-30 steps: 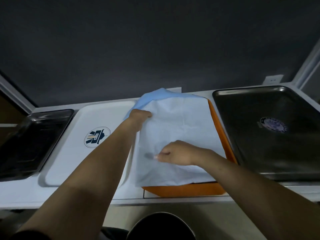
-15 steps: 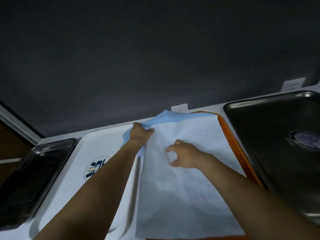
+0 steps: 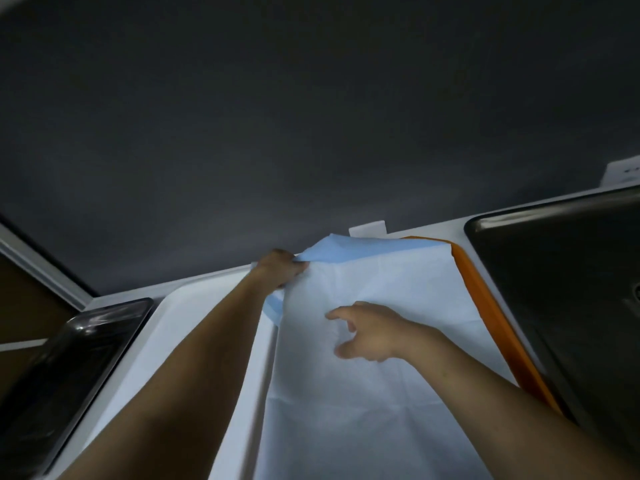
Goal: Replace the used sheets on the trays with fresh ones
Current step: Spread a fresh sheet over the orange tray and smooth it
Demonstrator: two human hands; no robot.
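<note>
A dark grey wall (image 3: 311,133) fills 12 o'clock, with 1 white wall plate (image 3: 367,227) near centre, another (image 3: 623,173) at 3 o'clock, and a white frame strip (image 3: 41,268) at 9 o'clock.

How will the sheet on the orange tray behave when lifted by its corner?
Probably floppy: the sheet creases and folds over where the left hand grips its corner. Likely light: one grip raises that edge off the orange tray.

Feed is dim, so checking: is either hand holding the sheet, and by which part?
The left hand grips the sheet at its far left corner; the right hand holds nothing.
</note>
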